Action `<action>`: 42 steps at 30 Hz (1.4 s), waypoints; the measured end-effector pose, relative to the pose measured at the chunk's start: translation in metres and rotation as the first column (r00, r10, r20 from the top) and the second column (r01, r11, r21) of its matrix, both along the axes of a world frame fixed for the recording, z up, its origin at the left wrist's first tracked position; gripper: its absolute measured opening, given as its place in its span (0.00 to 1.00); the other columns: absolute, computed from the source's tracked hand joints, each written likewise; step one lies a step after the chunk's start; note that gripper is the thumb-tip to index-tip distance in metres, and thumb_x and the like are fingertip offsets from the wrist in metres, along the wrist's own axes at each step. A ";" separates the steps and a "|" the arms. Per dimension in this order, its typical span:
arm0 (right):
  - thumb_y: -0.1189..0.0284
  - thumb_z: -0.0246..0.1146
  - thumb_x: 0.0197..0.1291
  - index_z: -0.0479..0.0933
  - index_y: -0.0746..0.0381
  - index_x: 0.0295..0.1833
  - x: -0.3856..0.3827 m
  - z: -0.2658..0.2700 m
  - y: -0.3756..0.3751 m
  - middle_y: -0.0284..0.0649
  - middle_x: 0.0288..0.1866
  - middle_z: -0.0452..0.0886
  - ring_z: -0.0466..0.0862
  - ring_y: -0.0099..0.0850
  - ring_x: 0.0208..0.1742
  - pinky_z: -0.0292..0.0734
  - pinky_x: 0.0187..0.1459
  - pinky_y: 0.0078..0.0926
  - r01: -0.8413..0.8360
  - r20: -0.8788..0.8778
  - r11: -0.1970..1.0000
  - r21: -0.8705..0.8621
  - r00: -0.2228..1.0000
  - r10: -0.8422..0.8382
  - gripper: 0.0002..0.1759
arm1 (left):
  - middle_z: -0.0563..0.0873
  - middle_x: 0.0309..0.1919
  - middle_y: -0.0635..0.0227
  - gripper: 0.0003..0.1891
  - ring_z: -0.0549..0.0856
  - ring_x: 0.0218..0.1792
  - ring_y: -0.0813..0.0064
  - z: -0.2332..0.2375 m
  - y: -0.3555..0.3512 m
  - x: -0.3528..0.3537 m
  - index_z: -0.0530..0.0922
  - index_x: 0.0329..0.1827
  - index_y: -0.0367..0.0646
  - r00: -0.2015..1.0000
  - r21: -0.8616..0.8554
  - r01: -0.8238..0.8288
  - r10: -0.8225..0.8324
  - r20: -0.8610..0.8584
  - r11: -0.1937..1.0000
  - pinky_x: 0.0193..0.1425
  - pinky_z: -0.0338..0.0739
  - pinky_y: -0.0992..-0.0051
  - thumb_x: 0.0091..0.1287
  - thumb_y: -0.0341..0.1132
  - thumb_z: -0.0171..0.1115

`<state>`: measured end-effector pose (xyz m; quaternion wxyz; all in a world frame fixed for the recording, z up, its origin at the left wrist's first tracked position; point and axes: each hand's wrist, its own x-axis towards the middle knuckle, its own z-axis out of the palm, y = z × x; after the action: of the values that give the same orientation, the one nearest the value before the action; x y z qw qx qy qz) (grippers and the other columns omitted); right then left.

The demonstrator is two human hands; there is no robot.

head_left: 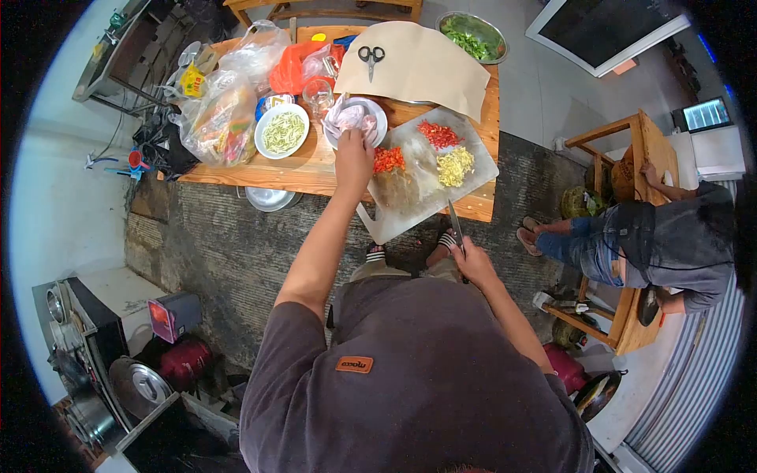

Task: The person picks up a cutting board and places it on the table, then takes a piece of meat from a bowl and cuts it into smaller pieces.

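Observation:
My left hand (354, 162) reaches to the near side of a white bowl (381, 118), its fingers closed on pale pink raw meat (347, 118) that looks like chicken. My fingertips are partly hidden by the hand itself. My right hand (475, 262) grips a knife (455, 221) by its handle in front of the table edge, blade pointing up toward the cutting board (410, 206). On that board lie chopped red pieces (440, 135), orange-red pieces (389, 160) and chopped pale yellow pieces (455, 166) in separate piles.
A bowl of pale green shreds (283, 132), plastic bags (217, 118), a glass (318, 94) and black scissors (371, 60) on brown paper (418, 63) share the wooden table (229, 177). A metal bowl of greens (471, 39) stands behind. Another person (670, 244) is at right.

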<state>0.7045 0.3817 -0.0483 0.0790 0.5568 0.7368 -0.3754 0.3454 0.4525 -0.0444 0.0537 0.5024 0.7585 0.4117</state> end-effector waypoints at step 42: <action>0.56 0.56 0.74 0.67 0.65 0.43 0.011 0.007 -0.009 0.53 0.29 0.81 0.84 0.50 0.30 0.77 0.35 0.49 0.090 -0.100 0.996 0.007 0.991 -0.089 0.20 | 0.85 0.42 0.45 0.08 0.87 0.44 0.47 -0.017 0.061 -0.111 0.80 0.43 0.33 0.970 -0.227 0.019 -0.073 -0.232 0.974 0.47 0.83 0.54 0.68 0.30 0.59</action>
<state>0.7155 0.3730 -0.0410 0.0218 0.5704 0.7163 -0.4014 0.2343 0.5137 -0.0613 0.0276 0.5567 0.7888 0.2592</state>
